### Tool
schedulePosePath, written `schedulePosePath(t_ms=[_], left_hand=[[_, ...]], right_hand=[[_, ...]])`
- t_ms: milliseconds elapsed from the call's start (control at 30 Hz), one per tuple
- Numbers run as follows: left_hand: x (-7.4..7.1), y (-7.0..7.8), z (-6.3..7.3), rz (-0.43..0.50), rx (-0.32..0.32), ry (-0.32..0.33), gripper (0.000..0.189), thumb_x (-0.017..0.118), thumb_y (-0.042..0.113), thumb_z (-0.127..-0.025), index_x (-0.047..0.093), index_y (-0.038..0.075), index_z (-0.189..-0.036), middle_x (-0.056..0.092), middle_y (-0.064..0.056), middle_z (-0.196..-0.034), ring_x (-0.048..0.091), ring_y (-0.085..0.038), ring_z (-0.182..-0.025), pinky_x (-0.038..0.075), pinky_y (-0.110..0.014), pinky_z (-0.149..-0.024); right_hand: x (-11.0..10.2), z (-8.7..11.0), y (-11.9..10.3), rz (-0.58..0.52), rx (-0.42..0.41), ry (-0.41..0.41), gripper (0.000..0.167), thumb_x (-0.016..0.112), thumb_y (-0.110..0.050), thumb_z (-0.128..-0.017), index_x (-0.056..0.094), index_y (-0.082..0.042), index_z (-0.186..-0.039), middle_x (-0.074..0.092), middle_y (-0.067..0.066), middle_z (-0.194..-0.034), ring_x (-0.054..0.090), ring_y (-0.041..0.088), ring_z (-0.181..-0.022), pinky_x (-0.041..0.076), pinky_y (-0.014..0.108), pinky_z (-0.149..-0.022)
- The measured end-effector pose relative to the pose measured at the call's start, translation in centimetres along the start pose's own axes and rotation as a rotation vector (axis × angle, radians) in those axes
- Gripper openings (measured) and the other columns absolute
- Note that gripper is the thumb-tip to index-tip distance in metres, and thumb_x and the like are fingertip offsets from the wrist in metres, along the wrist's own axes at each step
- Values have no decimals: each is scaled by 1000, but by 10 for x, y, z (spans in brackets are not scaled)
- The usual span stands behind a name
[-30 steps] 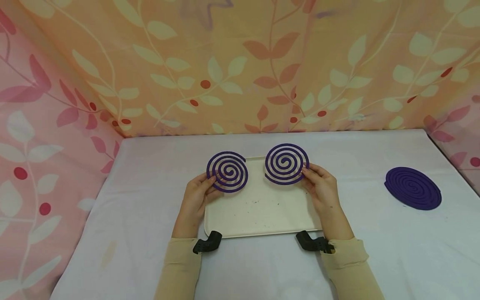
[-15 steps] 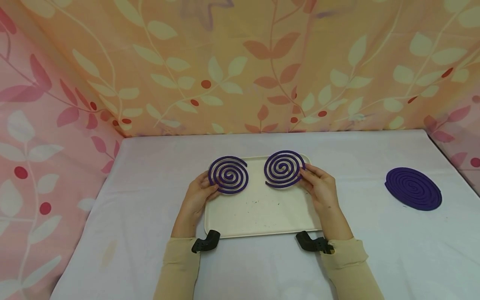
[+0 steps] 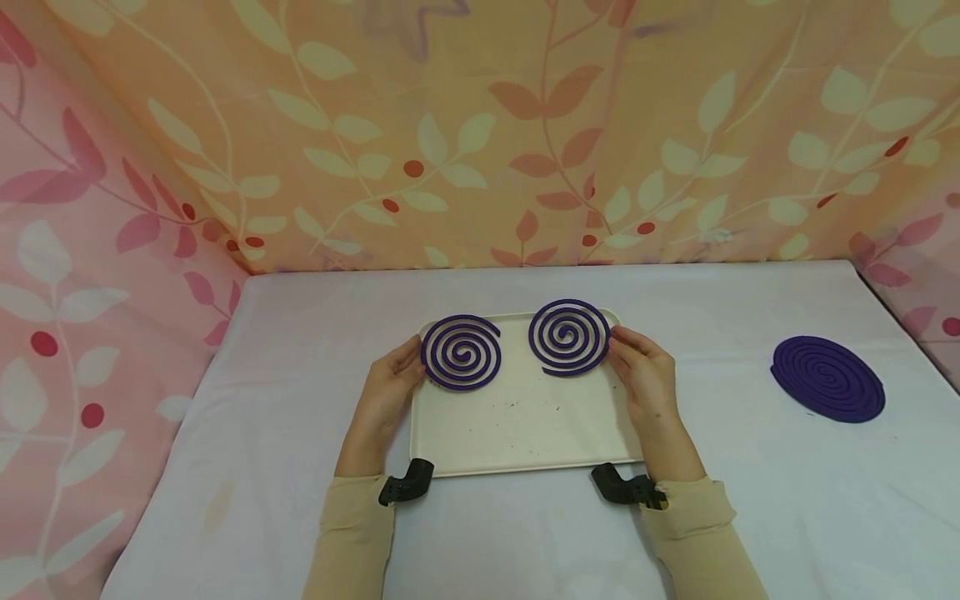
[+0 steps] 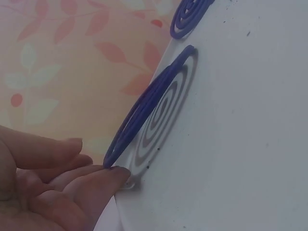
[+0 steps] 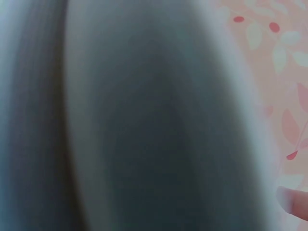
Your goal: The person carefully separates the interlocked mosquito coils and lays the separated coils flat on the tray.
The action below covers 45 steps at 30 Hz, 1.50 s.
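Two purple spiral mosquito coils are over the cream tray (image 3: 517, 429). My left hand (image 3: 385, 392) is at the outer edge of the left coil (image 3: 461, 352). In the left wrist view this coil's near edge rests on the extended fingertips (image 4: 118, 175), slightly above the tray, while its far end meets the surface. The thumb stands apart from it. My right hand (image 3: 648, 375) has its fingertips beside the outer rim of the right coil (image 3: 570, 337), the thumb no longer over it. A blurred dark shape covers most of the right wrist view.
A thicker, tightly wound purple coil disc (image 3: 827, 378) lies on the white tablecloth (image 3: 750, 317) at the right. Small dark crumbs dot the tray. Floral cloth (image 3: 465, 125) hangs behind the table and at both sides.
Both coils have come down toward the tray and tilted flatter. The left thumb has come off its coil, and the right fingers have slid outward to the rim.
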<state>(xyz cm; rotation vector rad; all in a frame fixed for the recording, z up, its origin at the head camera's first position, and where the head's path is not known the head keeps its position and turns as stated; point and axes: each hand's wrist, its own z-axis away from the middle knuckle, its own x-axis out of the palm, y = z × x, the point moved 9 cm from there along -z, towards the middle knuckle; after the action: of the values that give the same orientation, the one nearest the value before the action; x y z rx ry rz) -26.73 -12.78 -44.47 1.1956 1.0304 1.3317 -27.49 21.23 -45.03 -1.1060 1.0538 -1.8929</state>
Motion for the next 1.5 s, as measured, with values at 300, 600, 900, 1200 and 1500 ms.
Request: schedulePosePath(t_ms=[300, 600, 900, 1200, 1500], left_hand=[[0, 10, -1, -183, 19, 122, 42, 51, -3, -93, 45, -7, -135, 44, -25, -137, 41, -30, -130, 34, -36, -107], [13, 17, 4, -123, 13, 132, 32, 54, 1, -93, 56, -7, -123, 56, -24, -125, 54, -29, -116, 46, -18, -89], [73, 22, 7, -65, 57, -70, 28, 51, -7, -92, 55, -13, -119, 57, -29, -120, 59, -33, -109, 51, -35, -90], [150, 11, 12, 5, 37, -256, 26, 52, -4, -92, 57, -12, -116, 60, -29, -115, 61, -31, -107, 48, -43, -93], [243, -13, 24, 104, -24, -393, 24, 54, -2, -92, 58, -14, -113, 63, -25, -111, 63, -30, -102, 51, -38, -89]], right_hand=[[-13, 0, -17, 8, -110, 55, 38, 56, 12, -87, 51, 13, -125, 66, 2, -92, 60, 10, -88, 51, 18, -82], [-17, 1, -23, -133, -59, 4, 22, 56, 11, -88, 64, 1, -106, 67, 4, -93, 65, 15, -90, 47, 29, -95], [-39, -2, -43, -237, -29, -31, 22, 54, 11, -89, 70, -3, -90, 68, 7, -91, 66, 17, -88, 51, 26, -88], [-75, -6, -64, -246, -65, -60, 20, 56, 13, -87, 72, 0, -87, 69, 8, -88, 68, 18, -83, 54, 26, -80], [-126, -2, -86, -248, -93, -113, 17, 58, 11, -87, 70, 3, -93, 69, 11, -91, 68, 20, -85, 55, 27, -77]])
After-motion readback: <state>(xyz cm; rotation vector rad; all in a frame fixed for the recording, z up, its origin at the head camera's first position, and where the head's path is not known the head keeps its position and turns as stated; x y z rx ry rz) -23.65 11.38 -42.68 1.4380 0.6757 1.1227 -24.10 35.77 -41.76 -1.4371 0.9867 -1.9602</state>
